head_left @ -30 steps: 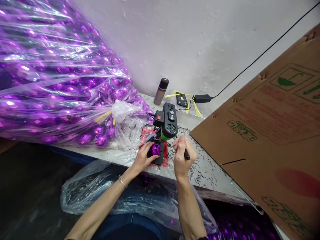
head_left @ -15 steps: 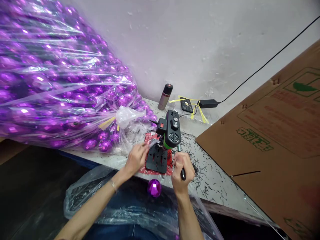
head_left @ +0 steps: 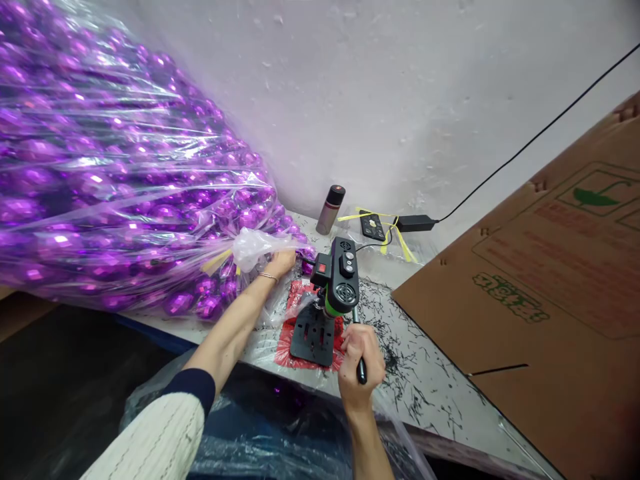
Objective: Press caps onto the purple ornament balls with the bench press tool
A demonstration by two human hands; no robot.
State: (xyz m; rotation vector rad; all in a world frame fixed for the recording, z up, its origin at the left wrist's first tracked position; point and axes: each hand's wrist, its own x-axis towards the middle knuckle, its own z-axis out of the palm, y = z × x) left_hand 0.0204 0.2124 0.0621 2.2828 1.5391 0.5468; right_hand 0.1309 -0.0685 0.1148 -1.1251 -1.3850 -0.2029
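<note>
My right hand (head_left: 362, 365) is closed around the black lever handle (head_left: 361, 372) of a small black bench press (head_left: 345, 273). My left hand (head_left: 283, 263) reaches past the press's left side, to the mouth of a big clear bag (head_left: 253, 247) of shiny purple faceted balls (head_left: 180, 303). Its fingers are hidden by the bag's plastic and the balls, so I cannot tell whether it holds one. The press's slotted black base plate (head_left: 313, 340) sits on red plastic (head_left: 285, 353). Below the table edge lies an open clear bag (head_left: 240, 427) with purple glints inside.
A spray can (head_left: 331, 210) stands by the wall, near a dark controller box (head_left: 372, 225) and a black power adapter (head_left: 416, 223) with its cord. Black scraps (head_left: 405, 353) litter the white table. A large cardboard box (head_left: 545, 300) leans in on the right.
My left hand has moved from the press's base up and left to the bag of balls. The purple ball falling past the table edge is gone from there. My right hand stays on the lever.
</note>
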